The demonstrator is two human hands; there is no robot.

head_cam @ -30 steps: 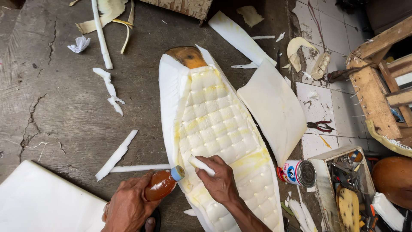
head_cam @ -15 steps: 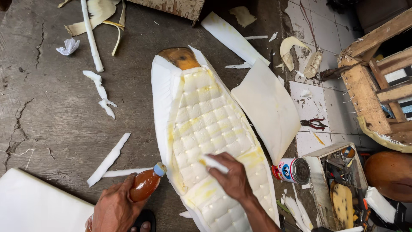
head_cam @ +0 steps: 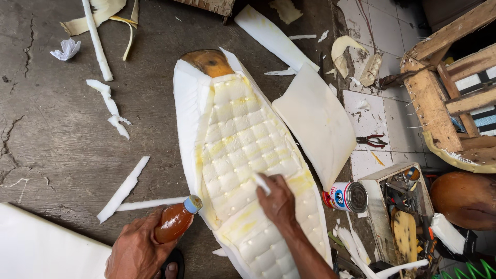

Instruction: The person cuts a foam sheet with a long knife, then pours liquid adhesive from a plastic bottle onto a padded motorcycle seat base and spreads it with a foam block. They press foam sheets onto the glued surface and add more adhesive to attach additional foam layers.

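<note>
The left hand (head_cam: 137, 250) is wrapped around a small bottle (head_cam: 175, 221) of amber liquid with a blue cap, held tilted just left of the quilted foam pad (head_cam: 243, 150) lying on the concrete floor (head_cam: 57, 150). The right hand (head_cam: 279, 201) rests on the pad's near half, fingers closed on a white strip (head_cam: 261, 183) whose lower end is hidden. A tin can (head_cam: 347, 197) lies on its side right of the pad, its contents unseen. Beyond it, an open wooden box (head_cam: 398, 206) holds jumbled tools, hard to make out.
</note>
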